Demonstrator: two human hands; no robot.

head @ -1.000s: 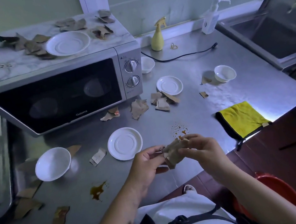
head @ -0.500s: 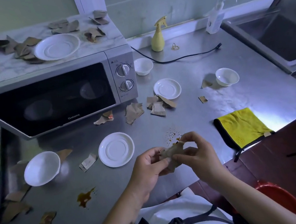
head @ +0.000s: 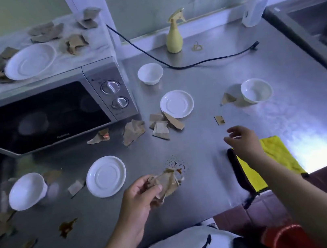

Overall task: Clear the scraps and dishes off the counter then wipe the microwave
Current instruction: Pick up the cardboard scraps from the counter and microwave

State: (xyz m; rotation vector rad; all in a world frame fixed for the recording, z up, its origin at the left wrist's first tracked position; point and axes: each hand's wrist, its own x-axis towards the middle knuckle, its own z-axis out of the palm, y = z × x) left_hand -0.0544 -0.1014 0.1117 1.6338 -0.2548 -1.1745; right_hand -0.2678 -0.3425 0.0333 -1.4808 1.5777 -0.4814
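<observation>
My left hand [head: 139, 199] grips a bunch of brown paper scraps [head: 168, 181] just above the steel counter [head: 206, 87], beside a patch of dark crumbs [head: 174, 162]. My right hand [head: 243, 143] hovers with loose fingers, holding nothing, over the yellow cloth [head: 270, 161], short of a small scrap [head: 219, 120]. More scraps [head: 157, 125] lie in front of the microwave [head: 50, 113], and others [head: 47, 33] sit on its top with a white saucer [head: 30, 61]. Saucers [head: 176, 103] [head: 106, 176] and bowls [head: 150, 73] [head: 256, 90] [head: 27, 191] stand on the counter.
A yellow spray bottle [head: 174, 35] and a clear pump bottle [head: 255, 4] stand at the back wall. A black power cord [head: 202, 61] runs across the counter. A sink [head: 317, 26] is at the right. Brown stain [head: 67, 226] near the front. A red bin [head: 285, 237] sits on the floor below.
My right hand has let go of the scrap bunch and moved right and forward over the yellow cloth. My left hand keeps the bunch.
</observation>
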